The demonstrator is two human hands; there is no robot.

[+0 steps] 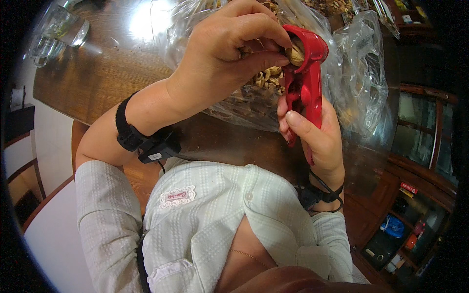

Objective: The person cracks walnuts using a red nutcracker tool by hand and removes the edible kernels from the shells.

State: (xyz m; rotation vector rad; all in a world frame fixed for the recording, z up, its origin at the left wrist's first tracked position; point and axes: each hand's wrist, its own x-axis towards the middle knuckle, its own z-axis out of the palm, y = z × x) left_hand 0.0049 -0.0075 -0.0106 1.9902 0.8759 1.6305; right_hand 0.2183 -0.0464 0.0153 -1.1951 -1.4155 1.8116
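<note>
My right hand (318, 128) is closed around the handles of a red nutcracker (311, 84), whose round cup points up and away from me. A walnut (295, 55) sits in the cup's opening. The thumb and index finger of my left hand (227, 55) pinch the walnut at its left side; small brown pieces show under the curled fingers, partly hidden. Beneath both hands, cracked walnut shells (269, 78) lie on a clear plastic bag (253, 106) spread over the dark wooden table (128, 84).
Two clear glass vessels (69, 29) stand at the table's far left. A crumpled clear plastic bag (366, 73) lies to the right. More walnut pieces (335, 5) are at the far edge. A wooden cabinet with glass doors (417, 124) stands on the right.
</note>
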